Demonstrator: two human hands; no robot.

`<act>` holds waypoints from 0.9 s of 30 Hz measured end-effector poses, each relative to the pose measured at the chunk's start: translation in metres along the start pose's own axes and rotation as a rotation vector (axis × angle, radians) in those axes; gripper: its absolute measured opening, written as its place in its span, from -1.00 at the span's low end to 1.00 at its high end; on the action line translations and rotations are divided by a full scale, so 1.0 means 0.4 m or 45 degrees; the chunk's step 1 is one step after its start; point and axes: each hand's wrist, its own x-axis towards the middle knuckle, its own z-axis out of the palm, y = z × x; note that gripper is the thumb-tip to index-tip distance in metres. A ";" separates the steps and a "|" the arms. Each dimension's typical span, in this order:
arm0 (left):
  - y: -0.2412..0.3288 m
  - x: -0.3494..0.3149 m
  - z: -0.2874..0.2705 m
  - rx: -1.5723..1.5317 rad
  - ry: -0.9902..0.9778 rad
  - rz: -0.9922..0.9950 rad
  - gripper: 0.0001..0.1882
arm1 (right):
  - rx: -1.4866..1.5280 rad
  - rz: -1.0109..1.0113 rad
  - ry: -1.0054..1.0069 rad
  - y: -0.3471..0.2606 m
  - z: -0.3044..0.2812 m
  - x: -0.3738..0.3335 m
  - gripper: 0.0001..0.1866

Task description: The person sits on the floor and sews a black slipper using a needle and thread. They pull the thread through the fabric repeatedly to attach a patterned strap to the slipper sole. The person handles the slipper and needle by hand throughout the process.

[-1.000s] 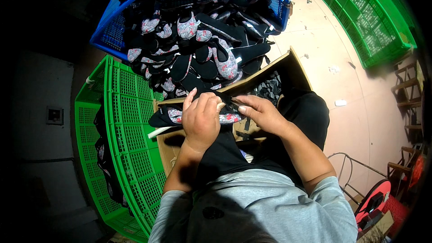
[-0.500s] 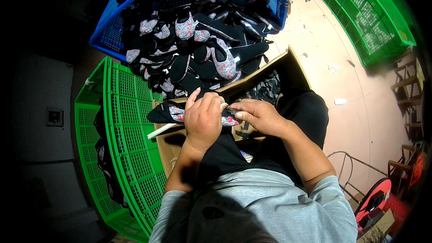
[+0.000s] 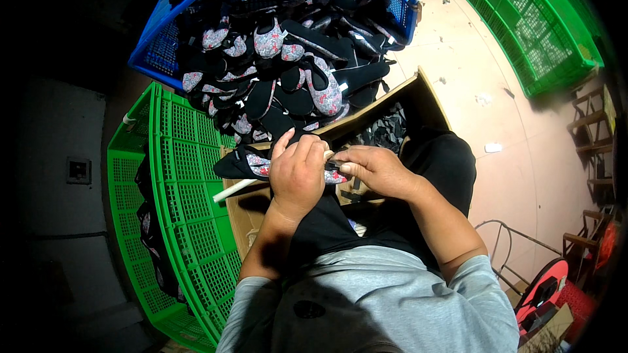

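Note:
My left hand (image 3: 296,173) is closed around a black slipper with a floral print (image 3: 259,164), whose black end sticks out to the left. A floral edge of it shows again to the right of the fingers. My right hand (image 3: 378,168) pinches with thumb and forefinger right beside the left thumb, at the slipper's right part. Something small and dark sits in that pinch; its kind is too small to tell. Below the slipper a white rod (image 3: 234,190) pokes out to the left over the cardboard box's edge.
A cardboard box (image 3: 428,101) with black scraps (image 3: 387,129) stands at my knees. Beyond it, a blue crate (image 3: 154,46) overflows with floral and black slippers (image 3: 320,85). Green crates (image 3: 186,176) stand at my left and far right (image 3: 543,46). A round red seat (image 3: 546,287) is lower right.
Almost nothing differs. Both hands stay together on the slipper, with the left hand shifted very slightly to the right.

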 end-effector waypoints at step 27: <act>-0.027 0.007 0.017 -0.043 0.308 -0.058 -0.89 | 0.314 0.174 0.072 0.029 0.042 0.015 -0.55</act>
